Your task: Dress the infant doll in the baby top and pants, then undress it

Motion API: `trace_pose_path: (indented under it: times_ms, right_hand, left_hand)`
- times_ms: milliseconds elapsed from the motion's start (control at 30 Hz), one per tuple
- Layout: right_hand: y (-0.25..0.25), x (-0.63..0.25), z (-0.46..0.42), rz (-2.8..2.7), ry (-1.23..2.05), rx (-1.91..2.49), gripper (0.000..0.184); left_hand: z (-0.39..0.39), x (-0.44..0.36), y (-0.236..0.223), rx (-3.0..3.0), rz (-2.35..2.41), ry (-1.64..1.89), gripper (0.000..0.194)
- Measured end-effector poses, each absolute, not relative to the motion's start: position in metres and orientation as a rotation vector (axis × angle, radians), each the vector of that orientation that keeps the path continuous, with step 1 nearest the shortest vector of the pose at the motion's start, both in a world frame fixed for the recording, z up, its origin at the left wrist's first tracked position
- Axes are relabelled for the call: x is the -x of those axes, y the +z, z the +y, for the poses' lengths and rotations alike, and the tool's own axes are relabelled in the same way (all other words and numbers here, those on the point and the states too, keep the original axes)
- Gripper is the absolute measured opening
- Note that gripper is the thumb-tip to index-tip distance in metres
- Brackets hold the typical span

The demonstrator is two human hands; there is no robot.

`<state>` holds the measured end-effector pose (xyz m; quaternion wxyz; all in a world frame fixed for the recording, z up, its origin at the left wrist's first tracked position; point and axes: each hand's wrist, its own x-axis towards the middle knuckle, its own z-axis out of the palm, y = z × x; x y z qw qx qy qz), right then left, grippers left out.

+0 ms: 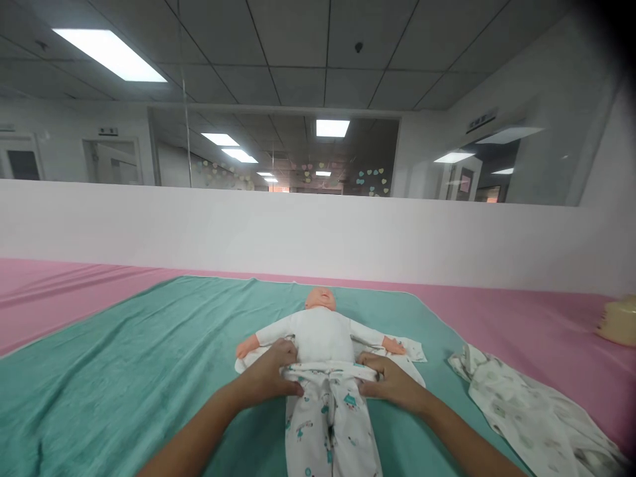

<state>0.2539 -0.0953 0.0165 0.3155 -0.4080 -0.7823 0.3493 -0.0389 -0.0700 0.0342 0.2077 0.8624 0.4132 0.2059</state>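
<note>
A baby doll point(322, 334) in a white long-sleeved top lies on its back with both arms spread, its head away from me. White baby pants point(330, 411) with a teal print cover its legs up to the waist. My left hand point(271, 374) grips the left side of the waistband between thumb and fingers. On the opposite side, my right hand point(392, 383) pinches the waistband the same way. Some white printed fabric point(415, 348) lies spread under the doll's arms and torso.
A teal blanket point(149, 371) lies under the doll over a pink sheet point(521, 318). Crumpled printed cloth point(531, 411) rests at the right. A yellowish container point(619, 321) sits at the far right edge. A white wall point(223, 228) with windows above stands behind.
</note>
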Motion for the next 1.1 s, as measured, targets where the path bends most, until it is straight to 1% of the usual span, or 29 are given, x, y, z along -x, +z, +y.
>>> trace_pose_path:
  times_ms: [133, 200, 300, 400, 467, 600, 667, 733, 767, 800, 867, 900, 933, 967, 1000, 1033, 1100]
  right_hand:
    - [0.009, -0.253, -0.099, -2.079, 1.154, 1.12, 0.039]
    - [0.007, -0.25, -0.099, -2.065, 1.176, 1.164, 0.04]
    - [0.003, -0.245, -0.104, -2.032, 1.055, 1.252, 0.027]
    - [-0.003, -0.24, -0.115, -2.008, 0.866, 1.311, 0.013]
    - [-0.007, -0.236, -0.123, -1.97, 0.805, 1.326, 0.01]
    - [-0.007, -0.23, -0.137, -1.838, 0.829, 1.344, 0.009]
    - [-0.001, -0.23, -0.145, -1.799, 0.848, 1.328, 0.009]
    - [0.007, -0.232, -0.154, -1.817, 0.929, 1.252, 0.009]
    - [0.012, -0.234, -0.16, -1.847, 1.005, 1.205, 0.016]
    - [0.016, -0.236, -0.166, -1.882, 1.094, 1.16, 0.029]
    - [0.023, -0.24, -0.179, -1.954, 1.229, 1.117, 0.06]
    - [0.026, -0.241, -0.185, -1.987, 1.25, 1.131, 0.075]
    - [0.028, -0.241, -0.19, -2.014, 1.233, 1.164, 0.086]
    - [0.029, -0.24, -0.194, -2.037, 1.19, 1.205, 0.092]
    - [0.03, -0.238, -0.197, -2.061, 1.13, 1.249, 0.091]
    - [0.03, -0.236, -0.199, -2.09, 1.069, 1.284, 0.084]
    - [0.029, -0.229, -0.2, -2.157, 0.953, 1.292, 0.054]
  left_hand:
    - [-0.08, 0.039, 0.013, -2.399, 1.136, 0.645, 0.011]
    - [-0.085, 0.038, 0.004, -2.415, 1.19, 0.651, 0.013]
    - [-0.091, 0.033, -0.004, -2.419, 1.309, 0.674, 0.015]
    - [-0.097, 0.03, -0.002, -2.352, 1.379, 0.722, 0.01]
    - [-0.102, 0.03, 0.003, -2.275, 1.375, 0.742, 0.008]
    - [-0.115, 0.032, 0.02, -2.149, 1.347, 0.724, 0.005]
    - [-0.124, 0.034, 0.028, -2.096, 1.299, 0.678, 0.011]
    - [-0.134, 0.038, 0.035, -2.053, 1.2, 0.577, 0.026]
    - [-0.14, 0.04, 0.038, -2.04, 1.161, 0.518, 0.038]
    - [-0.146, 0.041, 0.041, -2.034, 1.142, 0.462, 0.052]
    - [-0.157, 0.042, 0.045, -2.056, 1.133, 0.372, 0.074]
    - [-0.162, 0.042, 0.047, -2.087, 1.135, 0.358, 0.078]
    - [-0.166, 0.04, 0.048, -2.127, 1.139, 0.36, 0.077]
    - [-0.17, 0.038, 0.048, -2.169, 1.14, 0.373, 0.073]
    - [-0.173, 0.035, 0.047, -2.208, 1.125, 0.401, 0.067]
    - [-0.176, 0.032, 0.045, -2.234, 1.103, 0.427, 0.059]
    - [-0.18, 0.027, 0.04, -2.261, 1.092, 0.453, 0.039]
